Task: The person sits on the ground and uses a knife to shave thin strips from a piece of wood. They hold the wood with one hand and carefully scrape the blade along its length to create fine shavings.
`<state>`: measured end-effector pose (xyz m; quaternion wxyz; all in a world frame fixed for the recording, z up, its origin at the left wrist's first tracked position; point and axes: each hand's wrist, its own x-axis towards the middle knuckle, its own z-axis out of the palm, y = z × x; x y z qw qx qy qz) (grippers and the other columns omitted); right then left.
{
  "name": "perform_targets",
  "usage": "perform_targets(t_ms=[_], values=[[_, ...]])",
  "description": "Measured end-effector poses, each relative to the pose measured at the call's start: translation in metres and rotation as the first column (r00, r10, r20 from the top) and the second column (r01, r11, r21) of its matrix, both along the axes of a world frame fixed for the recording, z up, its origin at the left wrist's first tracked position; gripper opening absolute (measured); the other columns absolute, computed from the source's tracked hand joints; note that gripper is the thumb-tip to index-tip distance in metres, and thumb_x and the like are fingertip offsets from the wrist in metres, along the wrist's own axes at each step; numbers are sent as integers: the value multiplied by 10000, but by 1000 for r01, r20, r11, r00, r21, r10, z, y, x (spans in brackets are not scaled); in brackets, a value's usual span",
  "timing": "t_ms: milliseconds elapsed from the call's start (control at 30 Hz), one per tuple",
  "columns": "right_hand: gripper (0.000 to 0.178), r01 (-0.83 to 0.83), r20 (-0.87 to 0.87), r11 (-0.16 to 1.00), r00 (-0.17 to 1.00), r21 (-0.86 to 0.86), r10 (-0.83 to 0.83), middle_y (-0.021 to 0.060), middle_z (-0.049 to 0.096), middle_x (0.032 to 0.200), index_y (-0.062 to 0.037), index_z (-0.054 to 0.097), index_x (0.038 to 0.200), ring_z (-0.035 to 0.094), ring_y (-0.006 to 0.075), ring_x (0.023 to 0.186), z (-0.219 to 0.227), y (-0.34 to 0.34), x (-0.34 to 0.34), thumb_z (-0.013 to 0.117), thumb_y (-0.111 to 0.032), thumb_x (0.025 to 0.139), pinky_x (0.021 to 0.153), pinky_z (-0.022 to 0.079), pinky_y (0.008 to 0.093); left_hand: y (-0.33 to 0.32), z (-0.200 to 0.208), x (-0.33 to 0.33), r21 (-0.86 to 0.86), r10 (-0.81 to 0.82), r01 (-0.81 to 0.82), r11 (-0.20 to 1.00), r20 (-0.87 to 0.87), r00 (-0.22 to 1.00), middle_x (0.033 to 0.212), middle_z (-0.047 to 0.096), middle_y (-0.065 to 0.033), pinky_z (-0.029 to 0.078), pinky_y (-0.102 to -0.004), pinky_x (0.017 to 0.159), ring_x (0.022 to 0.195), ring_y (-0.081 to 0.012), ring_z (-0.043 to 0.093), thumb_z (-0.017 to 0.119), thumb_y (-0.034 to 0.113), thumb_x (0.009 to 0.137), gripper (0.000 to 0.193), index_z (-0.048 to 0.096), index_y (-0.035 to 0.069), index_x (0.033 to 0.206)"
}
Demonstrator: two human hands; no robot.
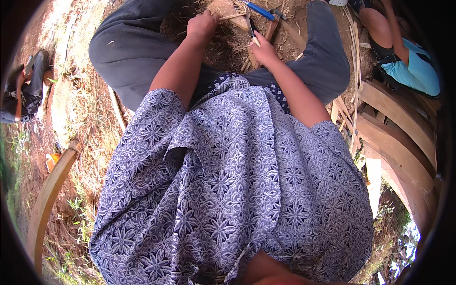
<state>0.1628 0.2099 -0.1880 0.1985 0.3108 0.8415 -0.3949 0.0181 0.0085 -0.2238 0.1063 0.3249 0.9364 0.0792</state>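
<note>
The knife blade (251, 27) looks like smooth metal, the thin strip (233, 16) matt wood, the blue handle (260, 10) glossy plastic. Shirt (228, 166) and trousers (126, 54) are matt cloth; the curved beams (395, 106) are smooth-faced wood, the ground (88, 114) rough soil.

Head-worn, looking steeply down — close above the patterned shirt (228, 171), fisheye-wide — and taking in ground (78, 102) on both sides.

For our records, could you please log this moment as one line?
left hand: holds thin pale strip | right hand: grips knife by pale handle | nearby: blue-handled tool, wood shavings
</note>
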Motion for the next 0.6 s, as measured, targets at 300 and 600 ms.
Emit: perform_targets(t_ms=[300, 600], values=[[509, 89, -494, 981, 869, 172, 8, 186, 675, 1200, -216, 478, 1452, 671, 361, 1049, 24, -22, -18, 558, -312, 959, 904, 514, 426, -5, 14, -4, -77, 77, -68, 995, 116, 990, 1201, 620, -130, 549, -450, 893, 1107, -331, 645, 554, 133, 895, 270, 682, 171, 1130], [511, 11, -303, 998, 953, 65, 9, 210, 669, 1202, -200, 489, 1444, 638, 389, 1114, 19, -28, -11, 556, -314, 951, 964, 491, 442, -15, 10, -6, -47, 152, -149, 988, 75, 986, 1241, 632, -149, 521, -487, 933, 1120, -345, 639, 489, 210, 904, 320, 665, 122, 1156]])
